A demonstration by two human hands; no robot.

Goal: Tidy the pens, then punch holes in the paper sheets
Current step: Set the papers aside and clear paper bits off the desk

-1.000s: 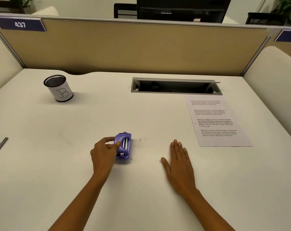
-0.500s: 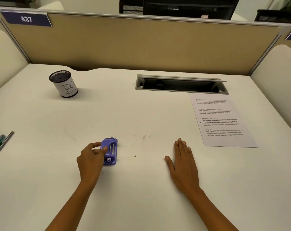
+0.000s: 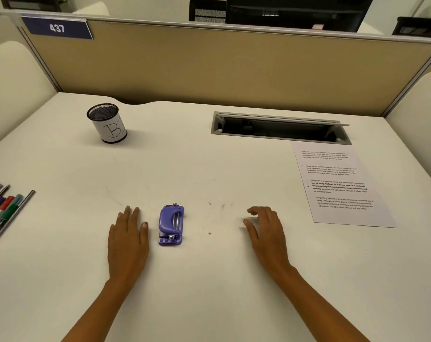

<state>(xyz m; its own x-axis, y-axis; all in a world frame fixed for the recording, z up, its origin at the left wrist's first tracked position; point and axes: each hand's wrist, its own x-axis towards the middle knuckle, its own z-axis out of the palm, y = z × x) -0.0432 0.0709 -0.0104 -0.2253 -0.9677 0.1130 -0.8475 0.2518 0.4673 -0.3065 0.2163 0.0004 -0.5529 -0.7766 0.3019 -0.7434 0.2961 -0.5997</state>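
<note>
1. While the purple hole punch (image 3: 171,224) sits on the white desk (image 3: 209,292), neither hand holds it. It lies flat with its long side running toward 12 o'clock.
2. The left hand (image 3: 128,239) lies at the punch's 9 o'clock, just beside it but apart, palm down with straight fingers.
3. The right hand (image 3: 266,230) is at the punch's 3 o'clock, well apart, fingers loosely bent and gripping nothing. Whether its fingertips rest on the desk I can't quite tell.
4. A printed paper sheet (image 3: 340,186) lies flat at the punch's 2 o'clock, its far edge just short of the open cable tray (image 3: 281,128).
5. The pens (image 3: 2,211) lie loose in a bunch at the desk's left edge, toward 9 o'clock, well beyond the left hand.
6. A mesh pen cup (image 3: 108,124) marked "B" stands upright at 11 o'clock.
</note>
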